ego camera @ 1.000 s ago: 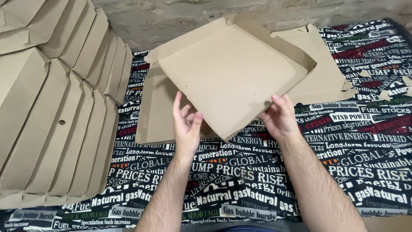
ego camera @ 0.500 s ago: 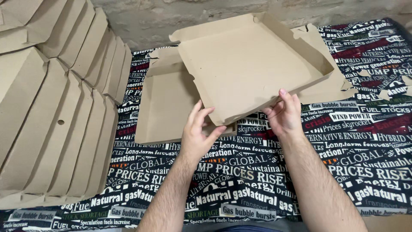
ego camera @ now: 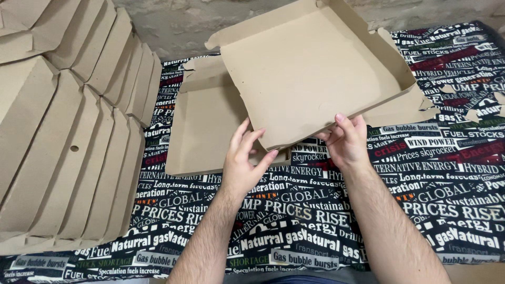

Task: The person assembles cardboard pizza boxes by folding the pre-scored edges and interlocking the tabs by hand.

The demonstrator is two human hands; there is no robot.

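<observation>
Both hands grip the near edge of a flat brown cardboard box tray (ego camera: 310,73), left hand (ego camera: 243,163) and right hand (ego camera: 344,141) at its front wall. It tilts above another flat cardboard piece (ego camera: 202,131), probably light, bendy, best held by rims.

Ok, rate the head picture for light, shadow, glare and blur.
Head view: soft, even light, no glare; faint shadow under the raised cardboard box on the flat sheet; left hand and right hand sharp, as is the cloth print.
</observation>
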